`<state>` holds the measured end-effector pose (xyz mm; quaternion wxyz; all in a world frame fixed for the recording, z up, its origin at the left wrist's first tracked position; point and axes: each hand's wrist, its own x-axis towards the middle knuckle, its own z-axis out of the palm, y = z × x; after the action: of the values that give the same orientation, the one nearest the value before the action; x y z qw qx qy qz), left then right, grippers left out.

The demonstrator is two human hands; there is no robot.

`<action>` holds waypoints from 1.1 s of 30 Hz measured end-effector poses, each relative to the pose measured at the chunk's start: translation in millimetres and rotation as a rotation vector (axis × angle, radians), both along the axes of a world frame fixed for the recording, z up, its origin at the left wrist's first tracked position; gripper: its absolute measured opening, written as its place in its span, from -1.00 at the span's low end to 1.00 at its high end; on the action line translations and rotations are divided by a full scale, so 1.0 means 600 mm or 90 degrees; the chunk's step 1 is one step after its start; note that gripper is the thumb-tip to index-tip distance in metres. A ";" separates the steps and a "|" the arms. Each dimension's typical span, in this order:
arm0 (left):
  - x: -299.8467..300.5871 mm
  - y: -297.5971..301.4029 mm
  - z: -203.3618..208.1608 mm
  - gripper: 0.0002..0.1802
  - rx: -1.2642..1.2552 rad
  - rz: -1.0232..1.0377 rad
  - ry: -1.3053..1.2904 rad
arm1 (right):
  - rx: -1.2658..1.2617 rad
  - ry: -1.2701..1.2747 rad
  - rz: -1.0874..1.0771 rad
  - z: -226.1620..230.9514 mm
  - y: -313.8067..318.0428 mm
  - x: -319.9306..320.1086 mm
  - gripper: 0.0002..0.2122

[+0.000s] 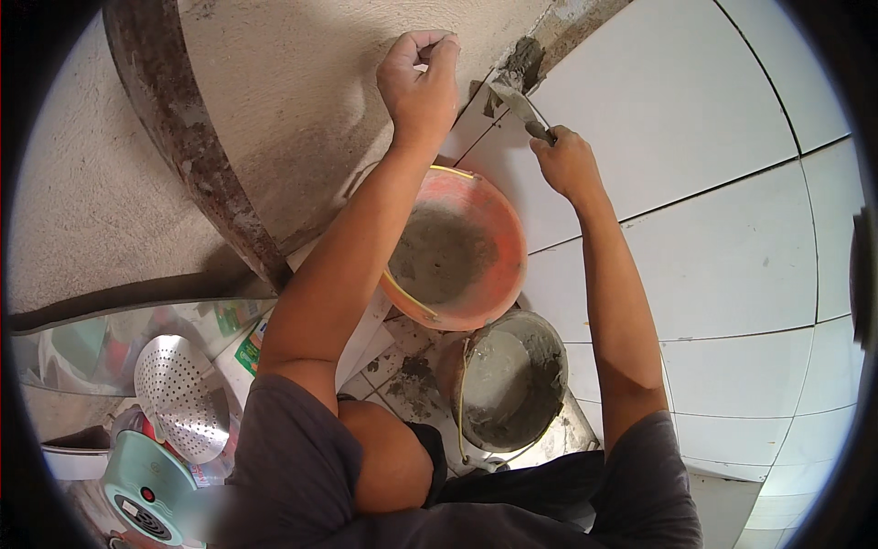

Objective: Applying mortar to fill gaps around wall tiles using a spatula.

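My right hand point(569, 163) grips the dark handle of a trowel point(514, 101). Its blade reaches the corner where the tiles meet the rough wall, just below a dark lump of wet mortar point(523, 60). Higher up on the left, in front of the plastered wall point(293, 101), my left hand point(421, 82) is closed with curled fingers; what they hold, if anything, cannot be made out. Beneath my forearms stands an orange bucket point(508, 242) with grey mortar inside and a yellow handle. Closer to my body is a dark bucket point(560, 366) holding wet grey mix.
Large white tiles point(695, 101) cover the right side. A dark, stained post point(183, 128) slants down the left. At lower left lie a perforated metal strainer point(183, 398), a pale green appliance point(146, 485) and clear plastic. Smeared floor tiles point(402, 375) show near my knee.
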<state>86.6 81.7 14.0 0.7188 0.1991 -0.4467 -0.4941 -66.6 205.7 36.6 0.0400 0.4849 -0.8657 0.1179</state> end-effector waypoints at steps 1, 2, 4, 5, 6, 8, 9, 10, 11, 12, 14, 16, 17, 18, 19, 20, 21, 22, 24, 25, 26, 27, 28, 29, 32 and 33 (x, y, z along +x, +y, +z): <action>0.000 0.000 0.000 -0.87 -0.010 0.007 0.006 | -0.009 0.001 0.007 -0.002 -0.004 -0.001 -0.65; 0.001 0.000 0.000 -0.87 -0.011 0.007 0.006 | -0.018 0.002 0.014 -0.004 -0.007 -0.003 -0.64; 0.003 0.002 0.002 -0.87 -0.007 0.007 0.001 | -0.018 -0.013 0.010 -0.003 -0.016 -0.009 -0.65; 0.003 0.003 0.004 -0.87 -0.007 0.008 0.002 | -0.017 -0.029 0.006 -0.002 -0.021 -0.012 -0.65; 0.003 0.004 0.004 -0.87 -0.011 0.006 0.012 | -0.018 -0.028 0.007 -0.003 -0.025 -0.017 -0.65; 0.003 0.004 0.005 -0.87 -0.015 0.005 0.023 | -0.013 -0.022 0.025 -0.005 -0.032 -0.025 -0.65; 0.003 0.004 0.005 -0.87 -0.015 0.003 0.022 | -0.014 -0.022 0.025 -0.007 -0.037 -0.029 -0.65; 0.004 0.004 0.005 -0.87 -0.015 0.000 0.021 | -0.018 -0.011 0.028 -0.009 -0.041 -0.032 -0.66; 0.003 0.003 0.005 -0.87 -0.016 0.000 0.021 | -0.022 -0.001 0.032 -0.011 -0.044 -0.036 -0.66; 0.004 0.003 0.005 -0.87 -0.019 0.003 0.019 | -0.022 -0.001 0.032 -0.013 -0.048 -0.037 -0.66; 0.003 0.003 0.005 -0.87 -0.022 0.006 0.017 | -0.050 -0.012 0.032 -0.016 -0.053 -0.039 -0.66; 0.006 0.003 0.004 -0.87 -0.016 0.025 -0.004 | -0.060 -0.028 0.022 -0.017 -0.054 -0.039 -0.66; 0.004 0.002 0.005 -0.87 -0.016 0.026 -0.005 | -0.070 -0.042 0.010 -0.016 -0.054 -0.040 -0.65; 0.004 0.000 0.004 -0.87 -0.023 0.020 0.013 | -0.068 -0.044 0.013 -0.015 -0.054 -0.038 -0.65; 0.004 -0.001 0.002 -0.88 -0.030 0.015 0.031 | -0.081 -0.056 0.007 -0.014 -0.052 -0.037 -0.65; 0.006 -0.003 -0.001 -0.88 -0.028 0.018 0.029 | -0.093 -0.068 0.001 -0.014 -0.052 -0.036 -0.64; 0.006 -0.003 0.000 -0.88 -0.024 0.015 0.020 | -0.092 -0.068 0.000 -0.011 -0.050 -0.034 -0.64; 0.007 -0.002 0.000 -0.88 -0.019 0.013 0.011 | -0.097 -0.071 -0.006 -0.009 -0.049 -0.033 -0.64; 0.006 -0.001 0.000 -0.88 -0.014 0.013 0.009 | -0.101 -0.074 -0.013 -0.007 -0.049 -0.032 -0.64; 0.005 0.000 0.000 -0.88 -0.010 0.013 0.007 | -0.105 -0.063 -0.007 -0.008 -0.049 -0.032 -0.64; 0.003 0.000 0.001 -0.88 -0.010 0.013 0.007 | -0.108 -0.052 -0.001 -0.008 -0.049 -0.033 -0.64; 0.002 0.000 0.000 -0.88 -0.010 0.011 0.009 | -0.107 -0.053 -0.001 -0.008 -0.048 -0.033 -0.64; 0.000 -0.001 -0.001 -0.88 -0.011 0.009 0.011 | -0.113 -0.045 -0.002 -0.008 -0.047 -0.032 -0.65; 0.000 -0.002 -0.002 -0.88 -0.010 0.010 0.011 | -0.119 -0.037 -0.004 -0.008 -0.046 -0.032 -0.65; -0.003 -0.003 -0.005 -0.88 -0.032 0.023 0.000 | -0.186 0.019 0.041 -0.009 -0.037 -0.037 -0.64; -0.004 -0.004 -0.006 -0.88 -0.028 0.022 0.002 | -0.185 0.017 0.041 -0.004 -0.034 -0.031 -0.64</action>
<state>84.3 79.2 10.2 0.7319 0.1904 -0.4530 -0.4720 -85.5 185.4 33.9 0.1176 0.5028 -0.8231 0.2364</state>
